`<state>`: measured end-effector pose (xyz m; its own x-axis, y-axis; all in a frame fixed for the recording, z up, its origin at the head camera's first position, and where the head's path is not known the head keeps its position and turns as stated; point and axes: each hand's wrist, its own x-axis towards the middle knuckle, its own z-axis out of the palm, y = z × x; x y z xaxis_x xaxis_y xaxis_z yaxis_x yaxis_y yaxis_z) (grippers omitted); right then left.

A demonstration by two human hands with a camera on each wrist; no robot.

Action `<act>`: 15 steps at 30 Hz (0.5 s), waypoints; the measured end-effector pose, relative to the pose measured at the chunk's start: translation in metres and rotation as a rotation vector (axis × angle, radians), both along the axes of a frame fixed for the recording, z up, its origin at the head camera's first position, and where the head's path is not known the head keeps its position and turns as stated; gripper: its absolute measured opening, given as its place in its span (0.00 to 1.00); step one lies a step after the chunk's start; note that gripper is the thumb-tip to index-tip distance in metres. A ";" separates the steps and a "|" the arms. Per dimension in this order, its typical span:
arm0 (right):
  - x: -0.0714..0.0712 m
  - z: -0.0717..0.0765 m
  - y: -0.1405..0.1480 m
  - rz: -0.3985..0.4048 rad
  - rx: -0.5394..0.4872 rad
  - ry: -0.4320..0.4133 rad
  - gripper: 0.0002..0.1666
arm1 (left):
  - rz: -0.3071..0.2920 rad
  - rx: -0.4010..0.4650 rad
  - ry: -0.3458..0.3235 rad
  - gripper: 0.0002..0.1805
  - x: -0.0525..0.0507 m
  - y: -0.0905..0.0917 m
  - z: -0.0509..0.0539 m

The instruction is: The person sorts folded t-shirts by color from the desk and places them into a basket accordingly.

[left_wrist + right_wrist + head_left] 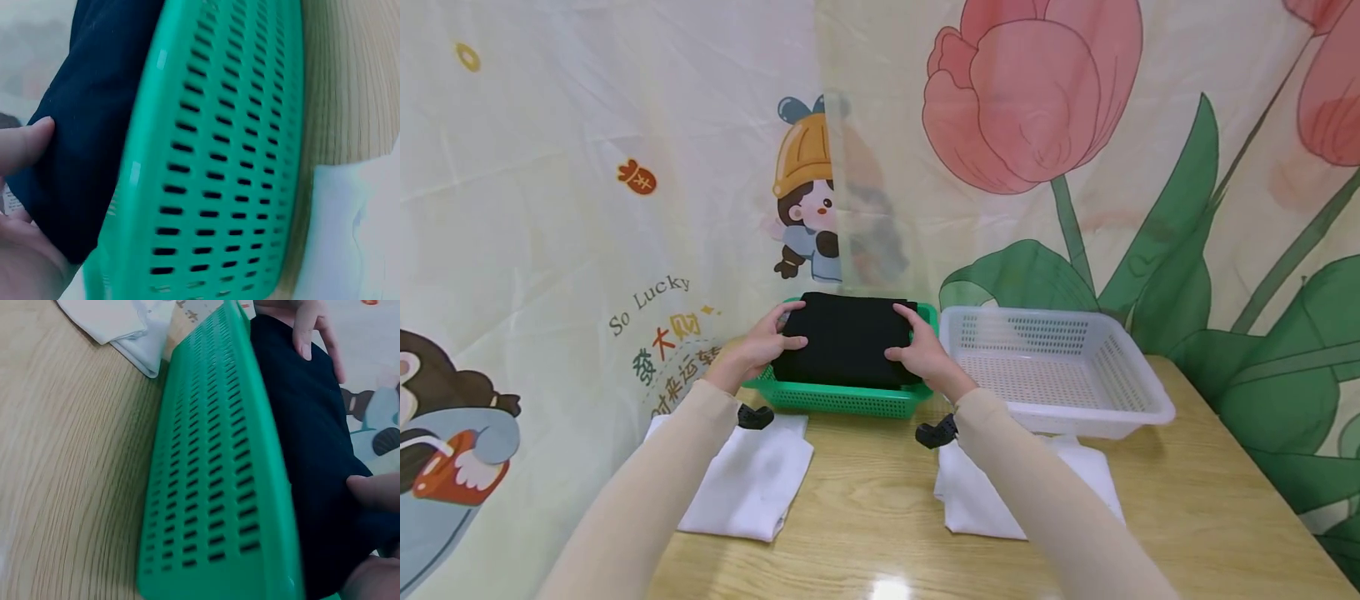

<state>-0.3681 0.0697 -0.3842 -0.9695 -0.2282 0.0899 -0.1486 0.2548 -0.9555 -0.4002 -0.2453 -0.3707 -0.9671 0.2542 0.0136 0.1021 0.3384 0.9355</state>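
In beige sleeves [651,475], stretched over the desk [865,475], pinching black cloth [842,342] at both ends with fingers of left hand [760,343] and right hand [927,354], inside or just above green basket [835,401], toward the far edge. Seemingly midway: grasped, not yet released.

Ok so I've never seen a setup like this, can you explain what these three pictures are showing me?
Sure. There's no machine here, just a bare left hand and right hand. The wide picture is taken from the head, looking forward and down. The other two are taken from the left and right wrists, so they look close and tilted. Both hands hold one black cloth at the green basket; I can't tell whether it touches the bottom. Also on the table are a white basket to the right, and, nearer the viewer, a left white cloth and a right white cloth.
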 end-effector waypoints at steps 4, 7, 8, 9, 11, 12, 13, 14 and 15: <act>-0.010 -0.008 -0.014 -0.009 0.015 -0.013 0.52 | 0.041 -0.009 0.018 0.42 -0.011 -0.004 -0.011; -0.016 -0.016 -0.020 -0.011 0.014 -0.033 0.52 | 0.073 -0.030 0.019 0.42 -0.016 -0.004 -0.019; -0.018 -0.018 -0.021 -0.013 0.013 -0.036 0.52 | 0.081 -0.039 0.018 0.42 -0.018 -0.005 -0.020; -0.019 -0.020 -0.022 -0.017 0.013 -0.038 0.52 | 0.088 -0.045 0.017 0.42 -0.019 -0.005 -0.022; -0.023 -0.024 -0.024 -0.029 0.013 -0.038 0.52 | 0.096 -0.051 0.018 0.42 -0.022 -0.005 -0.026; -0.025 -0.025 -0.025 -0.035 0.017 -0.037 0.52 | 0.103 -0.054 0.016 0.41 -0.023 -0.005 -0.028; -0.027 -0.026 -0.025 -0.039 0.021 -0.038 0.51 | 0.106 -0.057 0.016 0.41 -0.024 -0.005 -0.029; -0.028 -0.027 -0.026 -0.041 0.025 -0.039 0.51 | 0.108 -0.058 0.015 0.41 -0.025 -0.005 -0.030; -0.030 -0.028 -0.027 -0.043 0.032 -0.043 0.51 | 0.108 -0.055 0.012 0.41 -0.026 -0.005 -0.032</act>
